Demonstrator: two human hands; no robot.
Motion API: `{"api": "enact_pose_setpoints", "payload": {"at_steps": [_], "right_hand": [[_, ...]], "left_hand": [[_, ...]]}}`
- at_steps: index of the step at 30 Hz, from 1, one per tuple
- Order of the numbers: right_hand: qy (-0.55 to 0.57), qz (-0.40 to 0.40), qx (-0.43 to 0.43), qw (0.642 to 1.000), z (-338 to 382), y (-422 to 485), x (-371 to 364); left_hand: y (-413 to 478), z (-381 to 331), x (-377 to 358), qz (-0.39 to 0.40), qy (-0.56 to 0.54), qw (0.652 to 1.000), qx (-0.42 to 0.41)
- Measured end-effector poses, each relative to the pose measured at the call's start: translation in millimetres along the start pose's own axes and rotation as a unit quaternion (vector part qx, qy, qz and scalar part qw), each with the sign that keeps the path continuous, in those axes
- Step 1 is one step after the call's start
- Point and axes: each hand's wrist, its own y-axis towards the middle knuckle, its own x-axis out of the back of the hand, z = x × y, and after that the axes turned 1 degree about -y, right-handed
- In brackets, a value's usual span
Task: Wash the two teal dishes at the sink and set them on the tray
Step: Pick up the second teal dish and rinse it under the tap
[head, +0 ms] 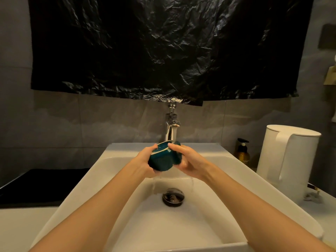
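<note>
Teal dish (161, 161) tilted, water (192, 184) dripping into sink (227, 171).

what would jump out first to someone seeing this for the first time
First comes the big crinkled black plastic sheet covering the wall above the faucet. Dead centre, the left hand and right hand grip a teal dish under the faucet, over the white sink, with water dripping off. A tall white kettle stands on the counter to the right.
</note>
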Motion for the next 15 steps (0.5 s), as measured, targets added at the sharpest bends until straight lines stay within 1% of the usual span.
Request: {"api": "enact_pose_setpoints", "payload": {"at_steps": [2, 4, 6, 7, 10, 13, 15], "right_hand": [[-0.007, -0.012, -0.003, 1.000, 1, -1, 0], [0.058, -0.060, -0.011, 0.996, 0, 2, -1], [0.131, -0.113, -0.013, 0.985, 1, 3, -2], [0.146, -0.135, -0.013, 0.980, 1, 4, -2], [0.150, -0.198, -0.037, 0.968, 2, 6, 1], [0.154, -0.227, -0.060, 0.960, 4, 7, 4], [0.129, -0.231, -0.076, 0.961, 4, 8, 4]], "left_hand": [[-1, -1, 0, 0.011, 0.011, 1.000, 0.002], [-2, -2, -1, 0.038, 0.030, 0.999, -0.004], [-5, -1, -5, 0.071, 0.042, 0.996, -0.018], [-6, 1, -7, 0.088, 0.051, 0.994, -0.029], [-5, 13, -15, 0.121, 0.127, 0.980, -0.092], [-1, 25, -22, 0.099, 0.189, 0.960, -0.181], [-1, 30, -23, 0.089, 0.196, 0.954, -0.208]]}}
